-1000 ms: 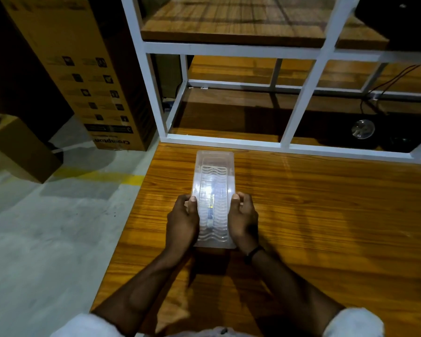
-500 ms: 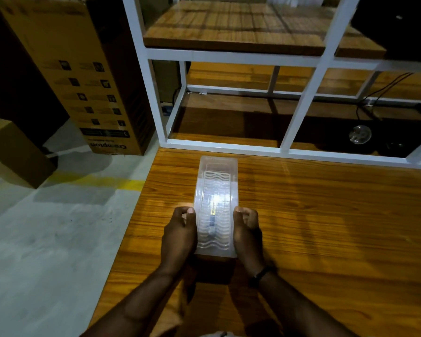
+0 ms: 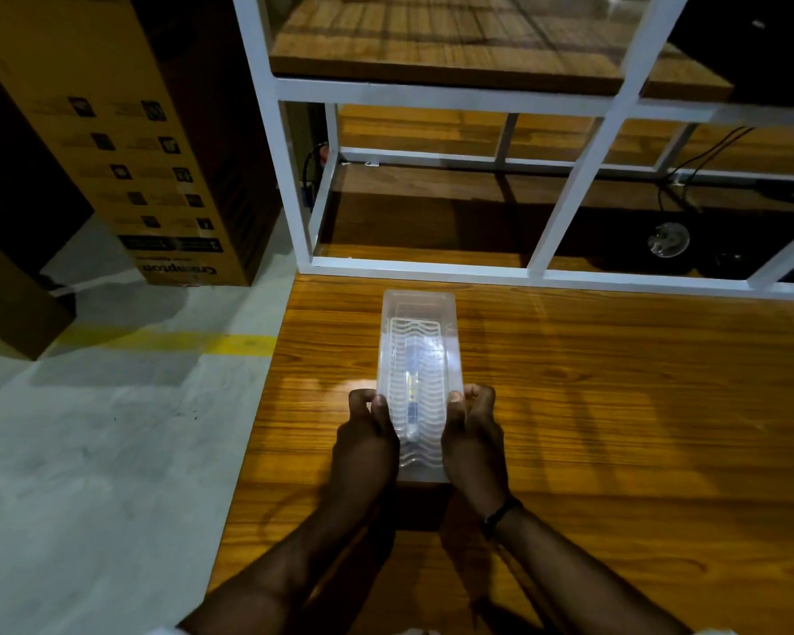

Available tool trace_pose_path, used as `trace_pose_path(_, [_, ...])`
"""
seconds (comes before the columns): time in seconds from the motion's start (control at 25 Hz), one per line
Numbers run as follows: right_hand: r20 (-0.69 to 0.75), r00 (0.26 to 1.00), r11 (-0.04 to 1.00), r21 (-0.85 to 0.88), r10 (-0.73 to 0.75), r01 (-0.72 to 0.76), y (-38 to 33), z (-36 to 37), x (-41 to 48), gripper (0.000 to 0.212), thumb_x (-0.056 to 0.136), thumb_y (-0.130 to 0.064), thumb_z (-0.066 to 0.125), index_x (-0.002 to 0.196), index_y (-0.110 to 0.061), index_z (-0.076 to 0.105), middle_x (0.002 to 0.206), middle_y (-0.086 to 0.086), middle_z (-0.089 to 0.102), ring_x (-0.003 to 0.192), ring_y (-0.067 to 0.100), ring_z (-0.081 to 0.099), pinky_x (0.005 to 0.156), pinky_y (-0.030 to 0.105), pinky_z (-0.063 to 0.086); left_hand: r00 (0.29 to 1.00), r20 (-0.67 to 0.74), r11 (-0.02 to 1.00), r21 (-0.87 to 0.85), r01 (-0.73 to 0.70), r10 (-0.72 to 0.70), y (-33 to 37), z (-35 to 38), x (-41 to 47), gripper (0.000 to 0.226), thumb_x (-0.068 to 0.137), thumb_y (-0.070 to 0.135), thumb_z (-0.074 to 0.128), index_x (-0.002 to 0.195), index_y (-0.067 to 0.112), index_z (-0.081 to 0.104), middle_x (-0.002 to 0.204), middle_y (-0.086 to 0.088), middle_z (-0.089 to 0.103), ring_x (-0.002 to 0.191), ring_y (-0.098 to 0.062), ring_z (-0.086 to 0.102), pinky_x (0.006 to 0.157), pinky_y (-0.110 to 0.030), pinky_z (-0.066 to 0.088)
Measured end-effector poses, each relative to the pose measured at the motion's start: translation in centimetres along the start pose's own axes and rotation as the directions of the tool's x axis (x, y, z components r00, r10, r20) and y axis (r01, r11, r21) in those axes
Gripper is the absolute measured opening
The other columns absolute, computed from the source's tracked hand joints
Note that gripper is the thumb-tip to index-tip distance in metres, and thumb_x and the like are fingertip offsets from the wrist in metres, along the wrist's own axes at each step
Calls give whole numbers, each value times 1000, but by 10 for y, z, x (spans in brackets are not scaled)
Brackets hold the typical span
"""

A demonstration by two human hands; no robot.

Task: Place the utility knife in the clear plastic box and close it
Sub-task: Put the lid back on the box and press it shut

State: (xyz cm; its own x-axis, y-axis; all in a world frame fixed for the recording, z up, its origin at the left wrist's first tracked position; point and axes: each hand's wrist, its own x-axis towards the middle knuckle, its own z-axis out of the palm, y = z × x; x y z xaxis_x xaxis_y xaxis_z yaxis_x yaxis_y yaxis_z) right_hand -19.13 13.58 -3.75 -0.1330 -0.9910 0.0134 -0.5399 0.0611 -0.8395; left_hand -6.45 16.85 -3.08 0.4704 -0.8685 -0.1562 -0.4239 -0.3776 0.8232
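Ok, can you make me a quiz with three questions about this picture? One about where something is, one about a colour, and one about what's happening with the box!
1. Where is the utility knife?
A. On the floor
B. Inside the clear plastic box
C. On the shelf

2. What colour is the stripe on the floor?
A. Yellow
B. Blue
C. Red

3. How is the box being handled?
A. Nobody touches it
B. One hand lifts it high
C. Both hands grip its near end on the table

Answers:
1. B: the knife shows through the box's ribbed lid.
2. A: a yellow line crosses the grey floor left of the table.
3. C: the left hand and right hand clasp opposite sides, thumbs on top.
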Motion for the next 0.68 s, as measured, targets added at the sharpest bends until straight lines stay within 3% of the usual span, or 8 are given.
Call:
trace_pose_path(0.08, [34,999,998,-66,-12,14,0,0,0,31,101,-47,37,118,-22,40,85,-3,66,67,13,63,48,18,38,1000,12,998,68,9,-10,2,-1,2,39,107,44,32,139,23,38,108,-12,74,79,-24,67,70,-38,55])
trace_pose_path(0.16, [54,998,983,-175,-37,46,-3,-2,1,30,102,-41,37,125,-22,40,107,2,66,86,23,66,63,28,49,995,-26,976,199,-90,97,4,-7,6,53,104,37,40,154,25,26,136,-12,61,101,-29,67,82,-41,57])
trace_pose_path(0.28, [124,959,780,-559,-257,281,-13,-5,12,50,92,-21,37,141,-8,39,142,17,45,123,36,48,97,39,44,925,78,811,457,-364,371,10,-10,25,76,90,32,51,160,27,21,167,-7,21,136,-32,40,99,-44,47])
trace_pose_path(0.36, [208,945,758,-564,-252,326,-28,-4,24,66,87,-20,44,151,-9,29,159,16,26,147,34,22,117,43,28,902,198,714,555,-427,385,20,-9,42,78,85,37,47,159,28,25,172,0,3,150,-34,19,110,-49,36])
trace_pose_path(0.48, [269,915,706,-582,-302,404,-34,2,42,70,91,-20,46,155,-7,19,165,14,12,154,29,2,124,43,14,890,230,709,540,-453,394,34,-7,56,81,75,47,23,150,22,42,171,-2,15,157,-33,9,118,-51,28])
trace_pose_path(0.56, [310,902,683,-590,-301,431,-33,6,47,66,95,-21,41,154,-3,20,164,18,14,153,30,6,124,42,14,874,179,697,541,-470,451,36,-5,59,74,74,44,20,137,21,53,168,-3,28,157,-32,12,117,-52,30])
trace_pose_path(0.68, [309,905,672,-608,-292,424,-31,10,48,59,101,-30,34,152,-1,27,162,19,24,152,30,17,123,41,19,874,181,702,533,-472,451,33,-1,72,59,82,42,28,131,19,52,163,-3,36,157,-31,14,116,-51,32])
